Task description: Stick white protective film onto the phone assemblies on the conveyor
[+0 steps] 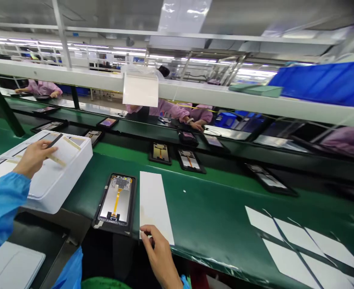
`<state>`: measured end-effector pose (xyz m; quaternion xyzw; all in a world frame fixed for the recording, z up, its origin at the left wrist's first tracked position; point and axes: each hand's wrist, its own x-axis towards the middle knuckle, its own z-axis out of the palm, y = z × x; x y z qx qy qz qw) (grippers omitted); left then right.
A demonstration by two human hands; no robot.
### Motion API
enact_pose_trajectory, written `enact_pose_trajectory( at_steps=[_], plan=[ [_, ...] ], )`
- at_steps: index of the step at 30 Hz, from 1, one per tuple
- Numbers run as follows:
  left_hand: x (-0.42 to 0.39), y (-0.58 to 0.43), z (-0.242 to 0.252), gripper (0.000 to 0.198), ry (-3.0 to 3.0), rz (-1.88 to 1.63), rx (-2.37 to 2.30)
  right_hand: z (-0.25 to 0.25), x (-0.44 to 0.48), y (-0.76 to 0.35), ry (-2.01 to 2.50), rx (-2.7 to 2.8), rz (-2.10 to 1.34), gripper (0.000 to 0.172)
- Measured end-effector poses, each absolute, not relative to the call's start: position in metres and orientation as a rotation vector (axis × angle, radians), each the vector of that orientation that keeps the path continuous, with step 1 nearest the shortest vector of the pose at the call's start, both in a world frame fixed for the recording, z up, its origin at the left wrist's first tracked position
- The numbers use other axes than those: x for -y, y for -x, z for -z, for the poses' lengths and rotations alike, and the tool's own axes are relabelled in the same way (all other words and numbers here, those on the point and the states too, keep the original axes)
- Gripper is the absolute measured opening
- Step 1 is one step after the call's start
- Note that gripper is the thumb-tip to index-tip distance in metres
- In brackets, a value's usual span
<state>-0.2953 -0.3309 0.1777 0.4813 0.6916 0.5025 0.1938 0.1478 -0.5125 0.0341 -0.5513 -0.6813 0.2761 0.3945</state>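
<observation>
Left hand (35, 158) open on white foam box (74, 162), 9 o'clock; right hand (160, 257) pinching white sheet (152, 200), 6 o'clock, beside 1 bare phone panel (115, 204).

Phone screens (160, 153) on green belt (213, 200), pink-gowned co-workers (170, 112)

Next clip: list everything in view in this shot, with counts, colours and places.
white box: one, white, at left on the belt, under the left hand
white sheet: one, white, on the near belt, at the right hand
display panels: about ten, black-framed, along the belts
film sheets: several, white with dark strips, at right on the belt
green belt: two, green, running across the view
blue cover: one, blue, upper right on the shelf
co-workers: at least three, pink gowns, across the line
left hand: one, blue sleeve, on the box
right hand: one, bare, at the sheet's near edge
</observation>
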Motion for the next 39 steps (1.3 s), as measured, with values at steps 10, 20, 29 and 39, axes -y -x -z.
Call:
enact_pose_trajectory(
  at_steps=[10, 20, 29, 39],
  plan=[
    [0.423, 0.103, -0.104, 0.061, -0.791, -1.115, -1.2, -0.07, 0.497, -0.117, 1.072, 1.984, -0.179, 0.034],
    [0.438, 0.063, -0.075, 0.037, -0.374, -0.918, -0.932, -0.057, 0.505, -0.136, 0.985, 2.257, 0.145, 0.029],
    [0.446, 0.062, -0.08, 0.052, -0.723, -0.898, -0.736, -0.052, 0.506, -0.136, 1.016, 2.299, -0.024, 0.02],
    [0.45, 0.059, -0.078, 0.049, -0.524, -0.729, -0.652, -0.053, 0.493, -0.184, 1.567, 1.274, -0.096, 0.007]
  ],
)
